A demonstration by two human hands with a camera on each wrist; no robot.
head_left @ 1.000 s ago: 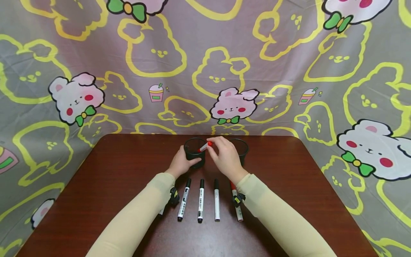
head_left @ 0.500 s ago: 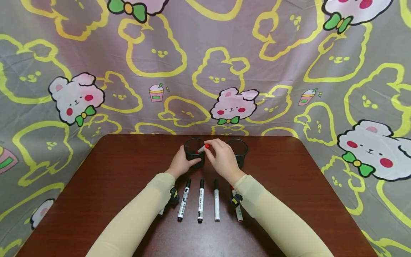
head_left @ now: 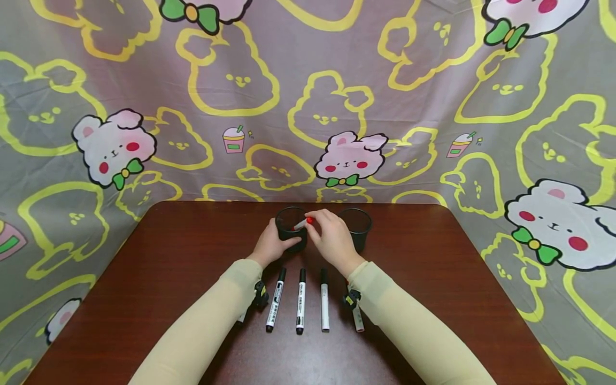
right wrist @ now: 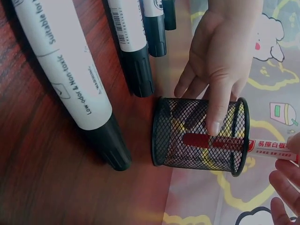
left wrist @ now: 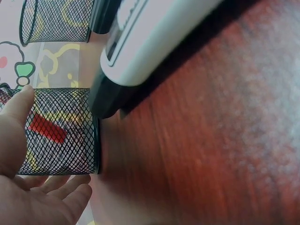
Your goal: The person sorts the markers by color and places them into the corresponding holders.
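My left hand (head_left: 271, 243) grips a black mesh pen holder (head_left: 293, 240) from its left side, thumb across the front and fingers behind. A red-and-white whiteboard marker (head_left: 301, 224) is pinched by its red end in my right hand (head_left: 332, 240), slanting into that holder. In the right wrist view its red cap (right wrist: 197, 140) shows through the mesh inside, while the printed barrel (right wrist: 269, 149) sticks out over the rim. The left wrist view also shows the red cap (left wrist: 49, 129) behind the mesh, above the holder's base.
A second mesh pen holder (head_left: 358, 227) stands just right of my right hand. Nearer me lie black-capped markers, one on the left (head_left: 276, 299), one mid-table (head_left: 301, 302) and one farther right (head_left: 324, 299). A red marker (head_left: 358, 319) lies partly under my right wrist.
My right hand has moved slightly left and down, sliding the marker farther into the pen holder. It uncovers more of the second holder. My left hand stays in place.
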